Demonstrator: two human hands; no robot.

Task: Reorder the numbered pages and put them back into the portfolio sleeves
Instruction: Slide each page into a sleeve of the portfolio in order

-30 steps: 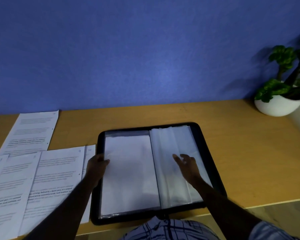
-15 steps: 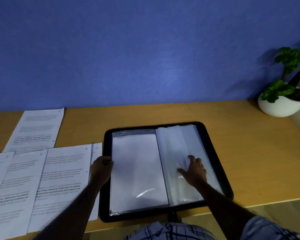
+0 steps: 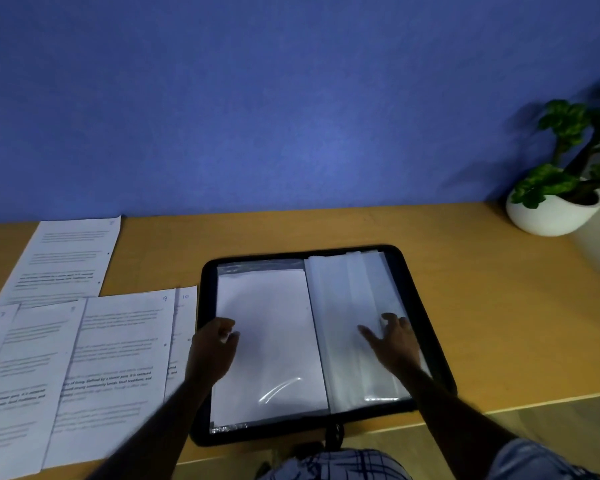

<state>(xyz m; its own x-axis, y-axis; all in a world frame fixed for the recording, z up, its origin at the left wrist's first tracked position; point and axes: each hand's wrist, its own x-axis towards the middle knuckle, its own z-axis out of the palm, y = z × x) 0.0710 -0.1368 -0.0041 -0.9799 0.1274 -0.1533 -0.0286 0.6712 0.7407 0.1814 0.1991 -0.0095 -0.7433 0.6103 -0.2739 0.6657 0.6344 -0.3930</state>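
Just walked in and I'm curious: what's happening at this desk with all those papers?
A person at a wooden desk has a black portfolio open before them. Their left hand seems to pinch the outer edge of the left sleeve, which holds a white sheet, while the right hand rests, fingers spread, on the clear sleeves opposite. Printed pages, two marked 9 and 10, lie spread on the desk left of the portfolio, not yet put in.

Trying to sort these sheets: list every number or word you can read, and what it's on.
"9": top right corner of the top sheet beside the portfolio.
"10": same corner of the lower sheet peeking out beneath it.
Other page numbers and all body text: too blurred to read.
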